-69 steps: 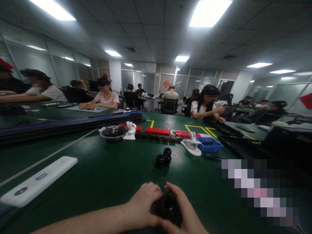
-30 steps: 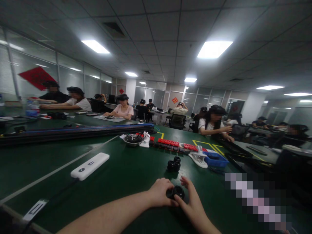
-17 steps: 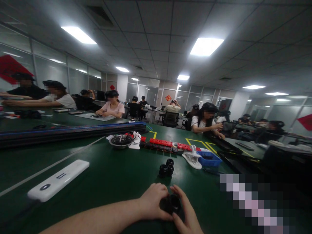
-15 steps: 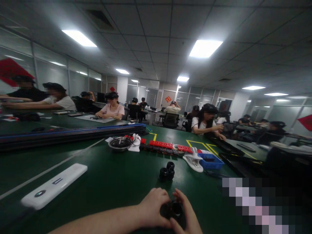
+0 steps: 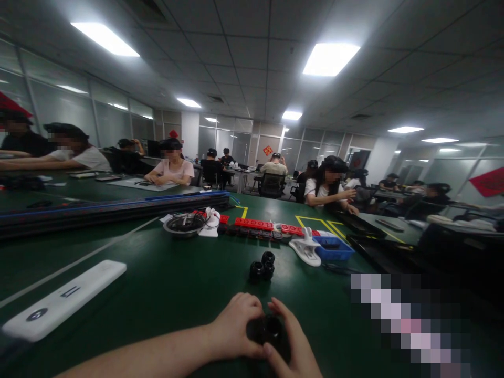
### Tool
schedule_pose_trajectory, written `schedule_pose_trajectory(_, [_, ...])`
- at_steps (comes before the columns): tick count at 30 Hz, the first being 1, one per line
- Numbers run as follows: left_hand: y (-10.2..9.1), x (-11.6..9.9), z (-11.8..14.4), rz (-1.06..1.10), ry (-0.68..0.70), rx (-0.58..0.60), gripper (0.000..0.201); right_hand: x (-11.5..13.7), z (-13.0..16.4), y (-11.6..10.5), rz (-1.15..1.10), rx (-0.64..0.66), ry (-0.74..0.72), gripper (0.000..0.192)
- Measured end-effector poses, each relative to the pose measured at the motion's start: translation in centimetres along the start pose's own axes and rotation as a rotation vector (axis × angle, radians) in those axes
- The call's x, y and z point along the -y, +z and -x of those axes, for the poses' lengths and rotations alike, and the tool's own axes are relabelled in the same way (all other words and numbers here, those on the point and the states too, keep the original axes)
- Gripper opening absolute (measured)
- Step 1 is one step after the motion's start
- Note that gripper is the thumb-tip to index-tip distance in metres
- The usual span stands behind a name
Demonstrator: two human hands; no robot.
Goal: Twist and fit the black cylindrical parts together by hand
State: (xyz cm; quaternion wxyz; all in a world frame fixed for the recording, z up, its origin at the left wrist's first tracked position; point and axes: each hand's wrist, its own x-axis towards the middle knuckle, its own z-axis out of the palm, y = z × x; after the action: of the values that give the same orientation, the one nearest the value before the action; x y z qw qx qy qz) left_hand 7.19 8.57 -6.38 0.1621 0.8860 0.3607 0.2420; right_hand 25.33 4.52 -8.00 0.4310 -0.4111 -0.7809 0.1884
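Both my hands close around a small black round part point(image 5: 269, 329) with a hole in its top, low on the green table point(image 5: 177, 283). My left hand point(image 5: 233, 325) grips its left side, and my right hand point(image 5: 291, 344) wraps its right side with the thumb under it. A cluster of similar black round parts point(image 5: 262, 266) stands a short way beyond my fingers.
A white power strip point(image 5: 63, 306) lies at the left. Farther off are a metal bowl point(image 5: 184, 224), red blocks in a row point(image 5: 255, 224), a white clip point(image 5: 305, 247), a blue tray point(image 5: 333, 248) and long dark rails point(image 5: 114, 207). Several other people sit at surrounding tables.
My hands stay closed on the black part throughout, shifting it slightly. The view swings from side to side and comes back near where it began.
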Motion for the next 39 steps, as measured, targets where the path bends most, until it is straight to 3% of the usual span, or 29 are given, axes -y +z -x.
schedule_pose_trajectory(3, [0.0, -0.2, 0.1, -0.028, 0.006, -0.007, 0.038, 0.9, -0.4, -0.2, 0.024, -0.096, 0.072, 0.045])
schedule_pose_trajectory(7, [-0.1, -0.5, 0.3, -0.052, -0.005, -0.025, 0.036, 1.7, -0.8, -0.4, 0.007, -0.072, 0.099, 0.028])
schedule_pose_trajectory(12, [-0.3, -0.6, 0.5, -0.052, -0.016, -0.019, 0.039, 1.6, -0.4, -0.4, -0.099, -0.071, 0.077, 0.050])
schedule_pose_trajectory(19, [-0.4, -0.6, 0.4, -0.039, -0.004, 0.007, 0.037, 2.1, -0.5, 0.5, -0.008, -0.173, 0.184, 0.050])
schedule_pose_trajectory(23, [-0.5, -0.7, 0.4, -0.043, 0.000, 0.016, 0.035, 2.4, -0.7, 0.4, -0.001, -0.176, 0.149, 0.042])
schedule_pose_trajectory(29, [-0.6, -0.6, 0.4, -0.052, 0.015, 0.018, 0.037, 2.2, -0.4, 0.0, -0.037, -0.038, 0.127, 0.050])
schedule_pose_trajectory(31, [-0.6, -0.6, 0.5, -0.050, 0.014, 0.028, 0.036, 2.2, -0.4, -0.1, -0.012, -0.054, 0.139, 0.054])
schedule_pose_trajectory(35, [-0.6, -0.7, 0.5, -0.043, 0.021, 0.018, 0.035, 2.6, -0.7, -0.3, 0.026, -0.091, 0.189, 0.043])
schedule_pose_trajectory(39, [-0.5, -0.8, 0.6, -0.016, 0.034, -0.001, 0.040, 3.0, -0.6, -0.4, -0.009, -0.054, 0.134, 0.046])
